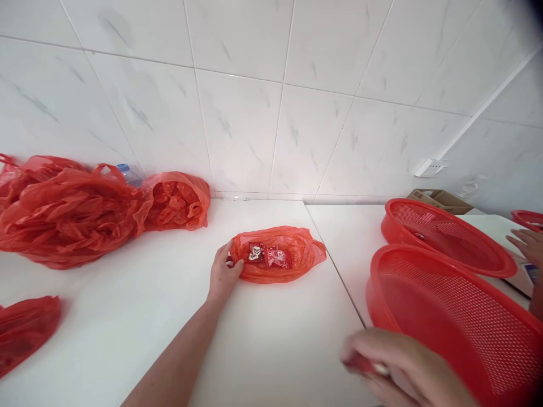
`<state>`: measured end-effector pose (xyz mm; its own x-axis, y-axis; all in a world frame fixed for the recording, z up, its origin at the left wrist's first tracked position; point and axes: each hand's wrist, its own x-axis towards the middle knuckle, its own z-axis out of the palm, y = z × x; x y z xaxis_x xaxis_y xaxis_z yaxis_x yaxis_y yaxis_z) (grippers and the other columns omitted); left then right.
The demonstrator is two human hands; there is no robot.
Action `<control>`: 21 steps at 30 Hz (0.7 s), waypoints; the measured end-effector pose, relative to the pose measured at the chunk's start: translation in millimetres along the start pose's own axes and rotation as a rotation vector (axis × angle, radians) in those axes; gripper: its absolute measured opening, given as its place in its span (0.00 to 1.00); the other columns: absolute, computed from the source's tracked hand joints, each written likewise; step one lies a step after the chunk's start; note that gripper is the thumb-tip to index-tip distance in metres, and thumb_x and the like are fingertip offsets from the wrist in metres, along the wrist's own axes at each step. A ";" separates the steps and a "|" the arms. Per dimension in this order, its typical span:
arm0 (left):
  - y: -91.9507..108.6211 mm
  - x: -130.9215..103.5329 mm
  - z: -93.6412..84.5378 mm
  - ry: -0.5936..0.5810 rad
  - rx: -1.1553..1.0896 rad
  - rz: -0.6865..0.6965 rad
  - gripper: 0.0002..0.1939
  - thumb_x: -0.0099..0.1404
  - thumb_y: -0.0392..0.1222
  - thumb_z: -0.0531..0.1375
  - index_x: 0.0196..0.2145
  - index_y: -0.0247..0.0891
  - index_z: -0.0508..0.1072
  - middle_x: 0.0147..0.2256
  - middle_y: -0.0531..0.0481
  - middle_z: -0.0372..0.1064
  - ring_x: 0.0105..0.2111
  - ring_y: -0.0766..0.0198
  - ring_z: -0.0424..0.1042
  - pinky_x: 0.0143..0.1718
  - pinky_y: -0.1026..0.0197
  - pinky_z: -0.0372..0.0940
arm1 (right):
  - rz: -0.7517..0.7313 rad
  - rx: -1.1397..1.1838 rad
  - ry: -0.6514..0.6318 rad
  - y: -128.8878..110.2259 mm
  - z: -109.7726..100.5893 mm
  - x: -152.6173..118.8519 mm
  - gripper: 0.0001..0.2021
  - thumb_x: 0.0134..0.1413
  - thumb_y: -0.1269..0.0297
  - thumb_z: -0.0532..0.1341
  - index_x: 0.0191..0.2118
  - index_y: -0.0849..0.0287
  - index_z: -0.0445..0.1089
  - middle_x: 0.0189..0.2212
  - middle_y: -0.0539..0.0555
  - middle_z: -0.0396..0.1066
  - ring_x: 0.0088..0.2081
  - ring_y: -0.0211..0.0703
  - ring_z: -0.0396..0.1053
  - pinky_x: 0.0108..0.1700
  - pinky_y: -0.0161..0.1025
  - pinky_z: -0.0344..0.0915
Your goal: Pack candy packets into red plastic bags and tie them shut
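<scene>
Near the middle of the white table, a red plastic bag (305,254) lies with its mouth open. Two small printed red packets show inside it, one dark red packet (255,252) and one brighter packet (278,258). My left hand (224,268) pinches the bag's left rim between thumb and fingers. At the lower right, my right hand (399,362) is blurred by motion, its fingers curled round a small dark red packet (360,362). It is beside the near red basket, above the table.
Two round red mesh baskets, a near basket (384,282) and a far basket (388,223), stand at right. Bulky red bags (76,209) line the wall at left. Another person's hand (528,246) shows at the right edge, near a cardboard box (441,199).
</scene>
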<state>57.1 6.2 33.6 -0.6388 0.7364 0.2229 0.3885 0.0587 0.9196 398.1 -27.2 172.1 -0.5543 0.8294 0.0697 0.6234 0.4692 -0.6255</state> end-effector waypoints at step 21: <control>2.0 -1.8 -0.1 -0.047 -0.077 0.009 0.34 0.54 0.28 0.51 0.59 0.48 0.61 0.57 0.49 0.59 0.42 0.65 0.68 0.36 0.63 0.67 | -0.338 -0.202 0.362 38.7 130.4 197.9 0.13 0.57 0.73 0.51 0.44 0.56 0.68 0.44 0.57 0.68 0.47 0.51 0.64 0.50 0.49 0.62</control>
<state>59.0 4.9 35.1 -0.6031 0.7676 0.2170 0.3405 0.0017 0.9402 240.5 115.6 60.3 -0.5390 0.6568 0.5274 0.5570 0.7476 -0.3618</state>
